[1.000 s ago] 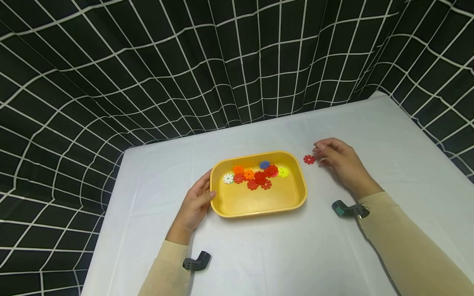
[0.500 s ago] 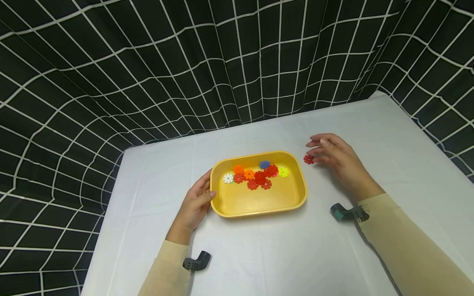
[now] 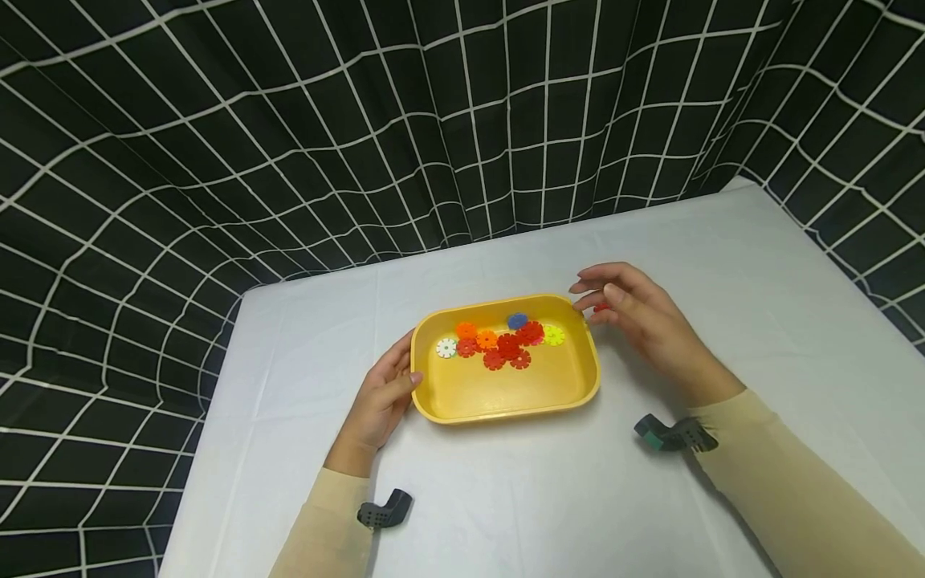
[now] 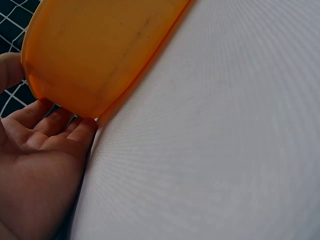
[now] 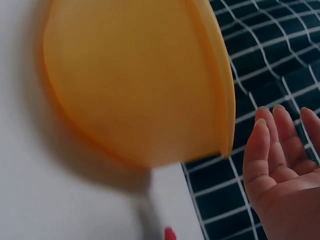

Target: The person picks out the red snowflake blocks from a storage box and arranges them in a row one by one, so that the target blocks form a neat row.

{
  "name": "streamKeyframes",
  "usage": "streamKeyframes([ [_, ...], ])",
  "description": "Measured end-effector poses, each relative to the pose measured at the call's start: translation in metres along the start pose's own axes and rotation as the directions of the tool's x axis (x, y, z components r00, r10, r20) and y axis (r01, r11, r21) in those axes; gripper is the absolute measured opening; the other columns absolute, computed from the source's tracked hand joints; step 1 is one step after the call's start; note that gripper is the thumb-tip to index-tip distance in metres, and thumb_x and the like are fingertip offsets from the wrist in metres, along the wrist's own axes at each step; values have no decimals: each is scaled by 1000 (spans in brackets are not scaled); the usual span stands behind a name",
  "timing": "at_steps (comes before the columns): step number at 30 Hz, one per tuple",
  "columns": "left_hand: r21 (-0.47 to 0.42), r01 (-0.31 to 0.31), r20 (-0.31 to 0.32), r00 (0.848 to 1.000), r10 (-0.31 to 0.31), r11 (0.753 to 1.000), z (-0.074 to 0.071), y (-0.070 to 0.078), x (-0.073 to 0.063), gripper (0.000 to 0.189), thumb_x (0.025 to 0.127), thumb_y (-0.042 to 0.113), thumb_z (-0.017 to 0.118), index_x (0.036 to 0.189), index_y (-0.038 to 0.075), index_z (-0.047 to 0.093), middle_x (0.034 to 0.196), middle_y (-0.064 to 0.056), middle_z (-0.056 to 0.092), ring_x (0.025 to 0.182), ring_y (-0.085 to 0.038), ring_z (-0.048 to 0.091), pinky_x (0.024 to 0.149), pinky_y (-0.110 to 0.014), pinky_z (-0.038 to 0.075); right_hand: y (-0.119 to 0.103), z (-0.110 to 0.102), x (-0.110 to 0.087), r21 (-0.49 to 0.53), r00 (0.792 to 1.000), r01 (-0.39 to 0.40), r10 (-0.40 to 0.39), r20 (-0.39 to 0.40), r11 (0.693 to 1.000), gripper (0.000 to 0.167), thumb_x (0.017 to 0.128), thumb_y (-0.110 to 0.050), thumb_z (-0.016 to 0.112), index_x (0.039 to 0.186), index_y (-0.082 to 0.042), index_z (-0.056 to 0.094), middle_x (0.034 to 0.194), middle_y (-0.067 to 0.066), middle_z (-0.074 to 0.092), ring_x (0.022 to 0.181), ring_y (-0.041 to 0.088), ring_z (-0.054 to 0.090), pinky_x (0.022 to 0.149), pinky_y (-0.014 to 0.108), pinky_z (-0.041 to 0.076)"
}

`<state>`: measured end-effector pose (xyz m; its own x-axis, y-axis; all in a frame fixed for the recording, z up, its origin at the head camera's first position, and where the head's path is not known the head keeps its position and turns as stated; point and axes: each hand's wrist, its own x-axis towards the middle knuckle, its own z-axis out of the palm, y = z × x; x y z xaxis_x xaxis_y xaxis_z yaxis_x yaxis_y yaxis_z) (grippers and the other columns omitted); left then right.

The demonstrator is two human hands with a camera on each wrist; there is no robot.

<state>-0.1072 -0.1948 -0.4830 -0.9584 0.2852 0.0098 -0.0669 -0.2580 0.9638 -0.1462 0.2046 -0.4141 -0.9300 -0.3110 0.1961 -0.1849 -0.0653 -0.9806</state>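
The yellow, rounded rectangular plastic tray [image 3: 506, 393] is on the table with the white cloth [image 3: 499, 498]. Inside it, flat notched plastic discs [image 3: 508, 347] lie mostly along the farther half: red and orange ones in the middle, a white one at the left, a blue one and a yellow-green one toward the right. The left hand [image 3: 385, 393] grips the tray's left end, its thumb over the rim and its fingers against the outer wall. Just beside the right end, a small red piece [image 3: 601, 307] is partly hidden by the right hand [image 3: 639, 317], whose fingers are loosely spread and hold nothing. Behind the table hangs black cloth with white grid lines [image 3: 470, 120].
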Motion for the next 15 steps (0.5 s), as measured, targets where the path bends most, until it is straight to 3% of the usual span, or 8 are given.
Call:
streamKeyframes([
  [9,2,-1,-1,1000,1,1000,-1,-1,0,69,103,-6,55,169,-1,33,172,-16,36,157,-32,35,120,-39,41,0,32,-1,68,993,49,-56,102,997,35,114,-5,43,145,10,51,142,22,56,120,39,63,95,35,62],
  [15,0,-4,4,1000,4,1000,-2,-2,0,70,104,-6,55,169,-1,32,172,-16,36,157,-32,35,120,-39,41,4,46,1,30,991,16,-20,132,999,36,114,-9,47,145,9,52,144,23,57,124,50,60,95,38,62],
])
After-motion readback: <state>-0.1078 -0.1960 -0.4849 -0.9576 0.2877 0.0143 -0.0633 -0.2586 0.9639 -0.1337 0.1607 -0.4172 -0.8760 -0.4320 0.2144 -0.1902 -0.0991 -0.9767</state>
